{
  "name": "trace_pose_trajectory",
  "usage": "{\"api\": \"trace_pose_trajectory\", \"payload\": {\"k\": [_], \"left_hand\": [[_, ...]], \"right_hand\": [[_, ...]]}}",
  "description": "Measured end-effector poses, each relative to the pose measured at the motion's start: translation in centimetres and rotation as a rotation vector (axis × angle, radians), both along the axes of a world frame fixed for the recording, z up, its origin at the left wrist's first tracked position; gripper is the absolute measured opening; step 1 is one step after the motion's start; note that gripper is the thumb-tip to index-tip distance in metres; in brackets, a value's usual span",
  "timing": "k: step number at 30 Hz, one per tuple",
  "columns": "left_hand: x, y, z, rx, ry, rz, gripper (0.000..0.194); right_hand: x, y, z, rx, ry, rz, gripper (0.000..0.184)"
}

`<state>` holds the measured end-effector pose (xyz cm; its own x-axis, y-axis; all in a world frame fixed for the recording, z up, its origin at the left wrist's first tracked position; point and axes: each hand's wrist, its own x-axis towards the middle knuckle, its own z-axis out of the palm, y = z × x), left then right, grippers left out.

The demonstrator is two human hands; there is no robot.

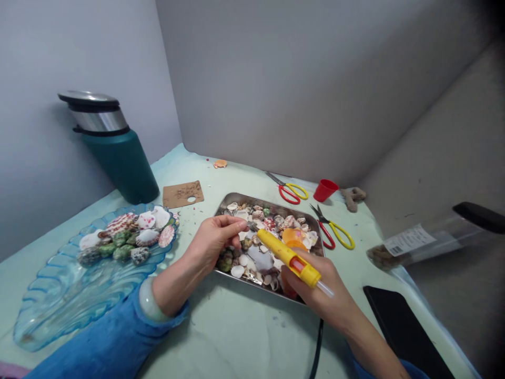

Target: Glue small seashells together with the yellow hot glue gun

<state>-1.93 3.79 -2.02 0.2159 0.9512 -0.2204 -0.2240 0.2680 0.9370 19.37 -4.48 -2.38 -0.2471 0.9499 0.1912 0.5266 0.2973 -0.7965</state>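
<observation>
My right hand [321,284] is wrapped round a yellow hot glue gun [278,248], its nozzle pointing left. A clear glue stick [325,288] sticks out of its back end. Just left of the nozzle, my left hand [213,239] is closed in a pinch. Something small and greyish shows at its fingertips, too small to name. Both hands are over a metal tray [230,198] full of seashells. Among these lie a flat grey piece [260,259] and an orange shell [294,238]. My right hand hides part of the tray's near right side.
On the left stand a blue scalloped dish [84,295] with shells and a teal bottle [122,163], near brown card [183,194]. Scissors [290,188], more scissors [334,230] and a red cup [325,190] lie beyond. A black phone-like slab [402,331], clear container [430,239] and black cord [317,347] are right.
</observation>
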Motion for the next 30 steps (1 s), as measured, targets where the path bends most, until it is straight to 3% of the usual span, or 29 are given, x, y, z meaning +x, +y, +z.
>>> {"api": "trace_pose_trajectory", "payload": {"k": [23,30], "left_hand": [[0.15,-0.18,0.42,0.006,0.03,-0.002,0.023],[0.12,-0.1,0.09,0.021,0.042,-0.005,0.025]], "right_hand": [[0.22,-0.04,-0.79,-0.061,0.039,-0.039,0.014],[0.02,-0.07,-0.28,-0.036,0.016,-0.03,0.013]]}}
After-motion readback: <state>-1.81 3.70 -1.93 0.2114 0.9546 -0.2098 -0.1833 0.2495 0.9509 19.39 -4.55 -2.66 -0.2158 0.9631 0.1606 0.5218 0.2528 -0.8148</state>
